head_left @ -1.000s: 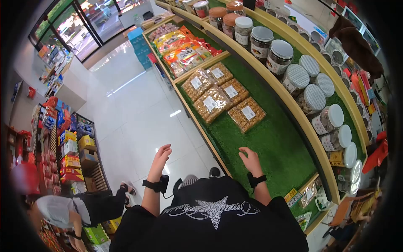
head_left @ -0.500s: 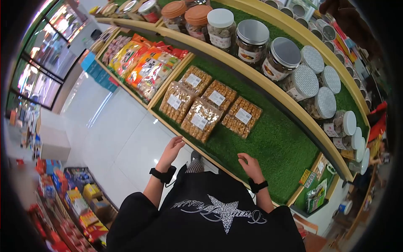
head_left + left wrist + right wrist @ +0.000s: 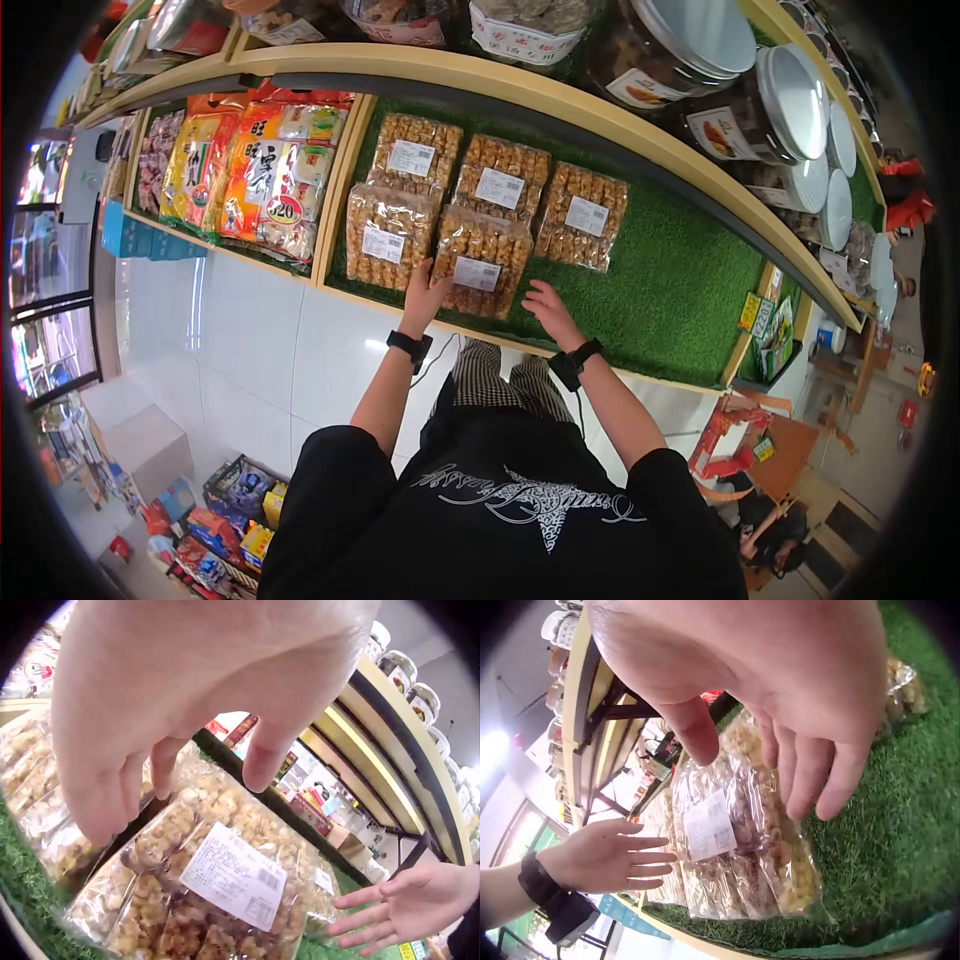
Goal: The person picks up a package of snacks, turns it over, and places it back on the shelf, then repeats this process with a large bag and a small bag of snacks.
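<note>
Looks like the pre-grasp step: left hand (image 3: 425, 298), fingers loosely extended, at the left edge of the front-row snack pack (image 3: 487, 247) on the green shelf (image 3: 668, 312), contact unclear, right hand (image 3: 553, 315) loosely open off its right side; next probably calls for closing both inward.

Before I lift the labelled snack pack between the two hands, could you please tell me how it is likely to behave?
The snack pack will probably stay fairly stiff, since its clumps look tightly packed in rows. Its shiny clear wrap may feel slippery. Its broad, boxy shape seems unlikely to roll.
</note>
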Motion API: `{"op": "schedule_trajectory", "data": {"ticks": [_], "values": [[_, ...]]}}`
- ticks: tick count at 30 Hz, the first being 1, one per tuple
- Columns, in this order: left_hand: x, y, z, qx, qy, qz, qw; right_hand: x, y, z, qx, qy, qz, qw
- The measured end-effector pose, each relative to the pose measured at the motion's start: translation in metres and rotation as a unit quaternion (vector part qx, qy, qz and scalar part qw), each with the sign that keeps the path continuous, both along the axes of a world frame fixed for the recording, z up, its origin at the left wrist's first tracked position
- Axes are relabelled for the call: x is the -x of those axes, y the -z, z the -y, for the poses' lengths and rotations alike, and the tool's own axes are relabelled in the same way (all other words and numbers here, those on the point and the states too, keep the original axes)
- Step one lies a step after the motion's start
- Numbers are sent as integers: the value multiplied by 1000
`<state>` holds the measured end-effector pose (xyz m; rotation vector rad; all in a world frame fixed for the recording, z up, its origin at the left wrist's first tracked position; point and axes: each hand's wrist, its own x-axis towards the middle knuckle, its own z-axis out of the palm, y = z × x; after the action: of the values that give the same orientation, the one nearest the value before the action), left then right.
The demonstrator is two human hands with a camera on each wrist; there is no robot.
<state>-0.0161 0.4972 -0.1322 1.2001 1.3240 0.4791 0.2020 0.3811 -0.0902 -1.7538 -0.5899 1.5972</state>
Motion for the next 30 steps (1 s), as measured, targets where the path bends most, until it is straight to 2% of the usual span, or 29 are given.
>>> {"op": "schedule_trajectory", "data": {"ticks": [2, 5, 6, 8, 11, 14, 16, 17, 18, 19, 20, 21, 22, 24, 25, 28, 30], "values": [[-2, 7, -5, -34, 10, -19, 999, 5, 4, -7, 83, 3, -28, 996], [-2, 9, -7, 97, 12, 65, 993, 11, 13, -13, 87, 26, -53, 994], [-1, 12, -8, 102, 14, 64, 993, 14, 12, -16, 92, 30, -54, 994], [0, 17, -9, 124, 43, 145, 981, 19, 8, -18, 74, 34, -88, 993], [1, 16, -10, 137, 54, 153, 977, 28, 2, -15, 60, 34, -75, 995], [-1, -11, -1, 139, 77, 170, 973, 24, -7, 3, 57, 45, -100, 992], [-6, -35, 11, 126, 93, 186, 970, 18, -35, 15, 26, 75, -130, 988], [-10, -48, 19, 120, 105, 188, 969, 16, -46, 23, -2, 94, -164, 982], [-14, -61, 26, 125, 115, 204, 964, 13, -28, 40, -12, 89, -106, 990], [-18, -70, 34, 131, 128, 221, 958, 8, -27, 54, -23, 101, -102, 989], [-23, -76, 43, 109, 156, 212, 959, 1, -27, 68, -47, 98, -105, 988], [-24, -69, 50, 41, 219, 171, 960, -5, -30, 83, -71, 98, -104, 987], [-32, -76, 59, 34, 220, 160, 962, -11, -35, 97, -98, 108, -82, 986], [-50, -86, 80, 66, 229, 169, 956, -22, -50, 129, -153, 137, -87, 975], [-65, -112, 91, 98, 244, 187, 946, -26, -67, 142, -195, 147, -104, 964], [-95, -124, 121, 72, 310, 188, 929, -36, -97, 197, -229, 207, -50, 950], [-114, -132, 141, -17, 397, 76, 915, -40, -107, 240, -281, 235, -54, 929]]}}
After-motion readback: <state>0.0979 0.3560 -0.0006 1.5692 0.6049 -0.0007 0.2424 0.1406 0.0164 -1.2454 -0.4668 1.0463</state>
